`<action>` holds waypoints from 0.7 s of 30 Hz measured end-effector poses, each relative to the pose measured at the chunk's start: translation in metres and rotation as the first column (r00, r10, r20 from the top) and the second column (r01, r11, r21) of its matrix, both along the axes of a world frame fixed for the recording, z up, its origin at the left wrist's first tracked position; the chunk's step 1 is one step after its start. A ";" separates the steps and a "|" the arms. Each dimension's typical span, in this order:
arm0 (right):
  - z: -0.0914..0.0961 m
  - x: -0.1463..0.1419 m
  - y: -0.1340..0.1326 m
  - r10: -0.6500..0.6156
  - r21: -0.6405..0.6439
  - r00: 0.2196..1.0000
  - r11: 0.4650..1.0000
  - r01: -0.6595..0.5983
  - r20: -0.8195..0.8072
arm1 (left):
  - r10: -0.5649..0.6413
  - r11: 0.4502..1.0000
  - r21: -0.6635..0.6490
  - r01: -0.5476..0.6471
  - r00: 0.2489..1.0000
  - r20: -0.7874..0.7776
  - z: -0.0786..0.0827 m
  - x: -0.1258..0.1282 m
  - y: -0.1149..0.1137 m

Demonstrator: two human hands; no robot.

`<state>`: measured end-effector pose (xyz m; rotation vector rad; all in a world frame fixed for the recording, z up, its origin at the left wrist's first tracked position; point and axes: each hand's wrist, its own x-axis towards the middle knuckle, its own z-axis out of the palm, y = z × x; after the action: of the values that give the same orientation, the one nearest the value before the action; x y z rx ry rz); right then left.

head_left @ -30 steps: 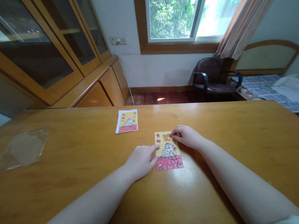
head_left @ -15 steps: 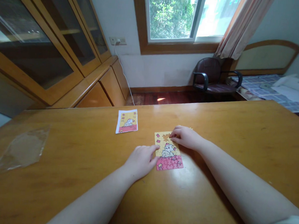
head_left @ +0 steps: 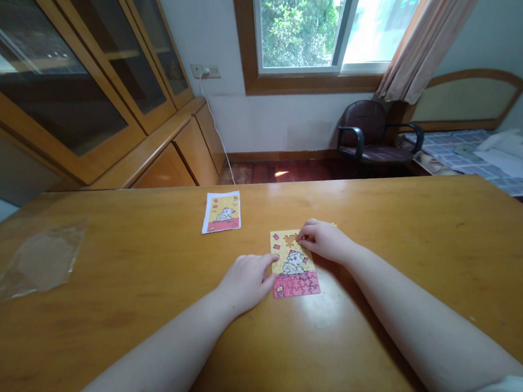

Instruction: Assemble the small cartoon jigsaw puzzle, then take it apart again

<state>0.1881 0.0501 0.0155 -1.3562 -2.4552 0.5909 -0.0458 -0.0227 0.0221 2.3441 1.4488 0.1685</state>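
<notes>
A small jigsaw puzzle [head_left: 293,268] with a white cartoon animal on yellow and pink lies flat on the wooden table [head_left: 369,323]. A gap shows near its top edge. My left hand [head_left: 245,280] rests at the puzzle's left edge, fingers curled, thumb touching it. My right hand [head_left: 325,239] sits at the puzzle's top right corner, fingertips pinched together over a spot by the gap; whether a piece is in them is hidden. A printed reference picture [head_left: 223,212] of the same image lies farther back to the left.
A clear plastic bag [head_left: 33,263] lies at the table's left side. A loose piece [head_left: 333,225] peeks out behind my right hand. Beyond the table stand glass-door cabinets [head_left: 73,75], a dark armchair [head_left: 371,135] under the window, and a bed [head_left: 492,155] at the right.
My right hand has shifted slightly left and away along the puzzle's top edge. The left hand and the puzzle have stayed put.
</notes>
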 end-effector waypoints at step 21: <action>0.027 0.058 0.028 -0.467 0.092 0.820 0.881 0.464 0.331 | -0.006 1.000 0.007 0.007 1.000 -0.009 0.000 0.001 0.000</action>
<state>0.2458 0.0780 0.0423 -2.1184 -2.2130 0.2352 -0.0453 -0.0226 0.0222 2.3579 1.4468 0.1626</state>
